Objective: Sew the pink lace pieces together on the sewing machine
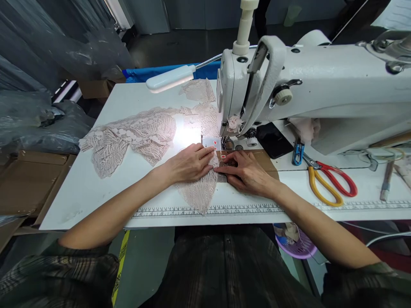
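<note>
Pale pink lace fabric [201, 194] lies under the sewing machine [229, 94], at the needle plate [210, 142]. My left hand [192, 162] rests flat on this lace, fingers stretched toward the presser foot. Just right of the needle area, my right hand [245, 173] pinches the lace's edge between thumb and forefinger, the other fingers curled. A longer stretch of matching lace [141, 128] spreads over the table to the left and behind the needle. The needle tip itself is too small to make out.
A white lamp [170, 79] on a bendy neck lights the work. Right of my hands lie a black phone [275, 140], blue thread snips [298, 153] and red-and-yellow scissors [330, 179]. A printed ruler [244, 210] runs along the table's front edge; a purple basket [300, 246] hangs below.
</note>
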`<control>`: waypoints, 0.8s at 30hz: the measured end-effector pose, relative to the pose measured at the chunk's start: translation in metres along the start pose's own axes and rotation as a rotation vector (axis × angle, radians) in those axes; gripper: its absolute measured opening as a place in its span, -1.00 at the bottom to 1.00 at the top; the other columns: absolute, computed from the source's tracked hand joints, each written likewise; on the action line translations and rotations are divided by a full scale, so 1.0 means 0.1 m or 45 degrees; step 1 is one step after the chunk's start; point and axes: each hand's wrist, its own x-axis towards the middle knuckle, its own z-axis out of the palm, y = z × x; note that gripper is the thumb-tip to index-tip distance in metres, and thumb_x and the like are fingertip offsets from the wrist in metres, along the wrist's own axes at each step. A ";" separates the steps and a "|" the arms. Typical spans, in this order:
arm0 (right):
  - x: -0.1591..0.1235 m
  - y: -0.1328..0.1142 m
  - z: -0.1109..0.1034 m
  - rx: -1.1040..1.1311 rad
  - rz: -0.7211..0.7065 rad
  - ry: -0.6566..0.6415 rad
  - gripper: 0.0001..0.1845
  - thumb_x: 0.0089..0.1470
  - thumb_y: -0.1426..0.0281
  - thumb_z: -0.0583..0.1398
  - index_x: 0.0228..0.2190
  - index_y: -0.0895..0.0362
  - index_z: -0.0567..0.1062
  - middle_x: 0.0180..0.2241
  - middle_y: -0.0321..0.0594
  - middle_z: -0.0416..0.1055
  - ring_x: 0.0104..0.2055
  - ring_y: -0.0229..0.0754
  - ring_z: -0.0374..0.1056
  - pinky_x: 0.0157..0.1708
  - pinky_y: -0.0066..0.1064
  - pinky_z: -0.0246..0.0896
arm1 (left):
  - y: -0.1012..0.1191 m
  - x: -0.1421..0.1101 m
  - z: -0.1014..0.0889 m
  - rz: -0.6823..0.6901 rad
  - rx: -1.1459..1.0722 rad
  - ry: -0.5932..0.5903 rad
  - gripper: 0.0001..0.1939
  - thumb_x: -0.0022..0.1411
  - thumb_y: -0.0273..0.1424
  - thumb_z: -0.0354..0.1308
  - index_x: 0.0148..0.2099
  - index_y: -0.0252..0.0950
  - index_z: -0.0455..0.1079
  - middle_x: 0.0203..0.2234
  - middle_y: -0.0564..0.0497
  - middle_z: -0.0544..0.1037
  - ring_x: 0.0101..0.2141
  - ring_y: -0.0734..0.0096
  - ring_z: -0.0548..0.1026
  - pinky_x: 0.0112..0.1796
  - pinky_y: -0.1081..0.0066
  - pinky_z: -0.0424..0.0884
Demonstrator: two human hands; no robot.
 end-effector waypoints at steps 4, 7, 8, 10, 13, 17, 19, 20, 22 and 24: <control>0.00 -0.02 0.00 -0.045 -0.013 -0.015 -0.58 0.23 0.43 0.08 0.04 -0.10 0.52 -0.01 -0.03 0.33 0.01 0.06 0.19 -0.07 -0.07 0.09 | 0.07 -0.03 0.01 -0.129 0.033 0.049 -0.62 0.42 -0.26 -0.07 0.10 -0.39 0.35 0.13 -0.25 0.42 -0.12 0.04 0.45 -0.16 0.09 0.30; 0.00 0.01 0.00 -0.065 -0.027 0.013 -0.60 0.22 0.42 0.09 0.02 -0.07 0.54 -0.03 -0.03 0.34 0.01 0.07 0.18 -0.04 -0.05 0.08 | 0.09 0.05 0.04 -0.157 0.095 0.075 -0.62 0.42 -0.30 -0.09 0.11 -0.41 0.36 0.14 -0.24 0.42 -0.11 0.04 0.44 -0.14 0.10 0.28; -0.01 0.03 0.00 -0.067 -0.023 0.035 -0.61 0.22 0.42 0.09 0.01 -0.06 0.55 -0.04 -0.02 0.34 0.01 0.07 0.17 -0.03 -0.05 0.08 | 0.08 0.09 0.05 -0.156 0.122 0.071 -0.62 0.43 -0.31 -0.10 0.11 -0.42 0.37 0.14 -0.25 0.42 -0.11 0.04 0.44 -0.15 0.10 0.28; -0.01 0.08 0.00 -0.068 -0.001 0.086 -0.63 0.21 0.43 0.10 -0.02 -0.03 0.57 -0.07 -0.02 0.34 0.00 0.06 0.17 -0.04 -0.06 0.09 | 0.06 0.17 0.07 -0.146 0.169 0.051 -0.60 0.43 -0.33 -0.12 0.10 -0.46 0.39 0.14 -0.26 0.42 -0.13 0.05 0.44 -0.14 0.11 0.28; -0.01 0.13 0.00 -0.058 0.027 0.118 -0.64 0.21 0.43 0.11 -0.03 -0.01 0.58 -0.08 -0.01 0.34 -0.02 0.04 0.18 -0.05 -0.08 0.11 | 0.03 0.23 0.06 -0.160 0.174 0.035 -0.58 0.44 -0.34 -0.14 0.12 -0.48 0.39 0.15 -0.26 0.41 -0.12 0.07 0.44 -0.12 0.11 0.30; -0.02 0.14 0.02 -0.050 0.039 0.117 -0.63 0.21 0.43 0.11 -0.01 -0.03 0.56 -0.06 -0.02 0.34 -0.03 0.02 0.20 -0.05 -0.08 0.12 | 0.04 0.22 0.04 -0.206 0.124 0.035 -0.56 0.45 -0.30 -0.14 0.17 -0.44 0.37 0.19 -0.24 0.38 -0.08 0.07 0.43 -0.09 0.11 0.31; -0.02 0.15 0.02 -0.053 0.042 0.122 -0.64 0.22 0.42 0.12 -0.02 -0.03 0.57 -0.07 -0.03 0.35 -0.02 0.02 0.22 -0.05 -0.08 0.14 | 0.05 0.20 0.04 -0.204 0.117 0.034 -0.54 0.44 -0.27 -0.13 0.17 -0.46 0.37 0.20 -0.25 0.37 -0.07 0.06 0.42 -0.07 0.09 0.31; -0.02 0.16 0.01 -0.045 0.042 0.124 -0.65 0.22 0.42 0.12 -0.02 -0.03 0.57 -0.07 -0.04 0.36 -0.02 0.02 0.23 -0.04 -0.09 0.15 | 0.05 0.20 0.04 -0.197 0.118 0.033 -0.53 0.44 -0.26 -0.12 0.18 -0.47 0.36 0.20 -0.26 0.37 -0.07 0.05 0.42 -0.07 0.09 0.31; 0.00 0.18 -0.02 -0.004 0.055 0.141 -0.66 0.23 0.39 0.11 -0.03 -0.01 0.57 -0.08 -0.05 0.37 -0.04 -0.02 0.28 -0.05 -0.14 0.20 | 0.04 0.19 0.06 -0.186 0.122 0.046 -0.51 0.44 -0.25 -0.12 0.17 -0.50 0.36 0.21 -0.27 0.36 -0.06 0.04 0.42 -0.07 0.08 0.32; 0.05 0.20 -0.06 0.023 0.116 0.173 -0.66 0.26 0.33 0.09 -0.01 0.01 0.56 -0.07 -0.06 0.39 -0.13 -0.09 0.34 -0.14 -0.25 0.26 | 0.03 0.20 0.07 -0.179 0.125 0.061 -0.52 0.44 -0.26 -0.13 0.16 -0.50 0.37 0.20 -0.27 0.36 -0.06 0.04 0.43 -0.07 0.07 0.32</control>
